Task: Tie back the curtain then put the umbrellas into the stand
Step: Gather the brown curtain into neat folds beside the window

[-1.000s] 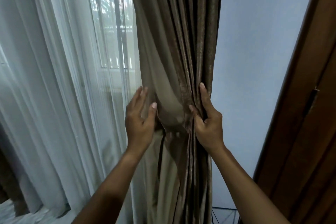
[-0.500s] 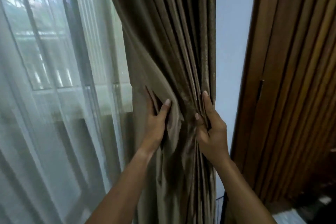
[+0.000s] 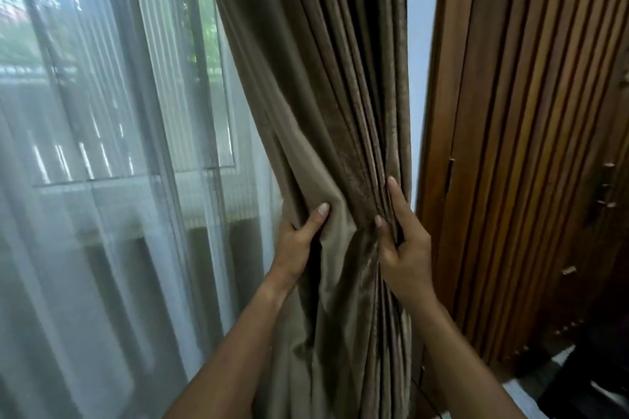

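Over the last second the view has swung right: the dark ribbed wooden panelling (image 3: 531,146) now fills the right side, and the sheer white net curtain (image 3: 102,214) over the window takes up less of the left. The heavy olive-brown satin curtain (image 3: 326,112) hangs in the middle, and its pleats have been drawn tighter into a waist at hand height, so the gathering looks nearly done. No tie-back is visible, though one may be hidden in the folds; no umbrellas or stand show either. The cloth is glossy and falls in long vertical folds, smooth on the left and faintly patterned on the right. The left hand (image 3: 296,241) has moved from beside the curtain to clasp its left edge, thumb across the front. The right hand (image 3: 405,248) still pinches the right-hand pleats.
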Tool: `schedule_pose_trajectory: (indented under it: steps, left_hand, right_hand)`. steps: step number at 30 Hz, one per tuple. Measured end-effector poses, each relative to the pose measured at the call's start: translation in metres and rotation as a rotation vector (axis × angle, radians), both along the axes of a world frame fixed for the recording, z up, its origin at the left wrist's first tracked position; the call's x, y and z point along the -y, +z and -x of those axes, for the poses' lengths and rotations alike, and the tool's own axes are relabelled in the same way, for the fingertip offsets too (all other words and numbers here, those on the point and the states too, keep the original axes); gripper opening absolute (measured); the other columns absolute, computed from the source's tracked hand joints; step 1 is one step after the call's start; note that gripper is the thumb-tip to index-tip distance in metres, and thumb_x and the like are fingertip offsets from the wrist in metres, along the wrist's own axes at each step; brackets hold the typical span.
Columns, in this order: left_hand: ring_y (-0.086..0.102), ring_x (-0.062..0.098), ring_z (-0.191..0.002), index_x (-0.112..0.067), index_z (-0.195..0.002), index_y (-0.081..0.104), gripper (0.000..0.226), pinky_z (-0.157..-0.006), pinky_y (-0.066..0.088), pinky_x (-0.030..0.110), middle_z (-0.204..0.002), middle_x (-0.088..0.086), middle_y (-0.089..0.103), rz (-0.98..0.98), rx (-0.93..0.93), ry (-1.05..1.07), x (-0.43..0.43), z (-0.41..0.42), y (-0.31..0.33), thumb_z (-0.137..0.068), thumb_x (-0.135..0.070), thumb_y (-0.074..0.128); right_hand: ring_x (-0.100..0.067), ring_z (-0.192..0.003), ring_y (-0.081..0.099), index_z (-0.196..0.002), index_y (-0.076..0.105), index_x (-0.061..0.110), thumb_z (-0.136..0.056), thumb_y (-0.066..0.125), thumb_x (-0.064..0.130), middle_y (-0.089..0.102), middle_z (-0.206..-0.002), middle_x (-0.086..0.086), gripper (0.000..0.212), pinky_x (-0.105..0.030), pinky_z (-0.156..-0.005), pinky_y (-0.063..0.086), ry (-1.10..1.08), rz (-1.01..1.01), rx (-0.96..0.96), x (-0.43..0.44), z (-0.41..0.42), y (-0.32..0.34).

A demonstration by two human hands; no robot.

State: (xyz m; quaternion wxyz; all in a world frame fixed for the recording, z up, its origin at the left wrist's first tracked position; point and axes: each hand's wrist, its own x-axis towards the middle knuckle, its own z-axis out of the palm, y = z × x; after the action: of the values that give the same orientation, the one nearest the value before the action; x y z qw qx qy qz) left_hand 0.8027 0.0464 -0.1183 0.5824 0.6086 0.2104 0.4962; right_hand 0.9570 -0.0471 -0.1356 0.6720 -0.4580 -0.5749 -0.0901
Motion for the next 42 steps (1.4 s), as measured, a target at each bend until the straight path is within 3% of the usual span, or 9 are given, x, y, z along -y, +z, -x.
schedule_pose_trajectory:
  steps: [5,9,16,26,28,32,35,38,42]
  left_hand:
    - [0.066,0.012,-0.119,-0.026,-0.141,0.054,0.082,-0.108,0.049,0.041,-0.129,-0.006,0.069,-0.001,-0.088,0.135,0.02,-0.009,0.001,-0.076,-0.075,0.065]
    - [0.069,0.015,-0.116,-0.017,-0.138,0.058,0.048,-0.098,0.056,0.03,-0.125,0.001,0.072,-0.061,-0.081,0.094,0.034,-0.01,-0.002,-0.097,-0.042,0.06]
    - [0.062,0.027,-0.126,-0.004,-0.136,0.057,0.052,-0.109,0.046,0.041,-0.135,0.018,0.064,0.278,0.082,-0.252,0.036,0.013,0.012,-0.095,-0.036,0.054]
    - [0.066,0.022,-0.111,-0.001,-0.115,0.066,0.057,-0.1,0.051,0.045,-0.115,0.01,0.071,-0.193,-0.076,0.249,0.016,0.036,-0.016,-0.091,-0.053,0.066]
    - [0.053,0.009,-0.134,-0.018,-0.143,0.051,0.047,-0.112,0.039,0.028,-0.141,-0.002,0.059,-0.31,-0.118,0.261,0.011,0.037,-0.015,-0.101,-0.039,0.054]
    - [0.05,-0.007,-0.131,-0.024,-0.144,0.05,0.044,-0.111,0.035,0.011,-0.136,-0.011,0.061,-0.459,-0.201,0.19,-0.012,0.033,-0.019,-0.103,-0.04,0.047]
    - [0.042,-0.017,-0.131,-0.012,-0.154,0.037,0.058,-0.109,0.03,0.004,-0.148,-0.002,0.053,-0.614,-0.256,0.156,-0.034,0.039,-0.025,-0.103,-0.04,0.044]
    - [0.021,-0.032,-0.131,-0.015,-0.158,0.011,0.064,-0.106,0.019,-0.005,-0.158,-0.028,0.026,-0.808,-0.243,0.159,-0.048,0.046,-0.036,-0.104,-0.016,0.046]
    - [0.032,-0.027,-0.13,-0.052,-0.152,-0.012,0.083,-0.104,0.027,-0.001,-0.154,-0.035,0.028,-0.915,-0.097,0.203,-0.067,0.048,-0.05,-0.103,-0.013,0.044]
  right_hand:
    - [0.004,-0.143,0.039,-0.155,0.03,0.034,-0.101,0.056,0.008,0.038,-0.151,0.034,0.064,-0.015,-0.115,0.034,0.081,0.05,-0.047,-0.004,0.015,-0.002]
    - [-0.002,-0.147,0.037,-0.155,0.02,0.047,-0.089,0.067,0.052,0.035,-0.159,0.021,0.081,-0.018,-0.117,0.033,0.131,0.108,0.015,-0.006,0.024,-0.002]
    - [-0.009,-0.143,0.046,-0.154,0.027,0.038,-0.088,0.076,0.005,0.045,-0.156,0.005,0.089,-0.028,-0.117,0.038,0.142,0.042,-0.002,-0.014,0.012,-0.004]
    - [-0.007,-0.146,0.041,-0.154,0.029,0.027,-0.092,0.069,-0.004,0.043,-0.158,0.003,0.081,-0.027,-0.118,0.037,0.17,0.044,-0.087,-0.024,0.009,-0.004]
    - [-0.011,-0.147,0.041,-0.154,0.03,0.033,-0.093,0.069,-0.002,0.043,-0.159,0.001,0.08,-0.038,-0.12,0.038,0.143,0.043,-0.084,-0.031,0.013,-0.006]
    - [-0.011,-0.148,0.039,-0.152,0.029,0.04,-0.095,0.067,0.006,0.042,-0.16,0.002,0.076,-0.045,-0.121,0.036,0.077,0.064,-0.098,-0.048,0.027,-0.008]
    - [-0.001,-0.143,0.043,-0.154,0.033,0.031,-0.093,0.069,0.034,0.047,-0.153,0.014,0.071,-0.034,-0.12,0.038,0.038,0.126,-0.142,-0.058,0.035,-0.009]
    - [-0.001,-0.139,0.048,-0.154,0.038,0.024,-0.08,0.071,0.065,0.051,-0.149,0.014,0.091,-0.032,-0.116,0.043,0.017,0.17,-0.157,-0.067,0.044,-0.01]
    - [-0.01,-0.135,0.054,-0.154,0.039,0.015,-0.076,0.088,0.035,0.057,-0.146,0.003,0.094,-0.042,-0.114,0.046,-0.036,0.167,-0.159,-0.083,0.055,-0.013]
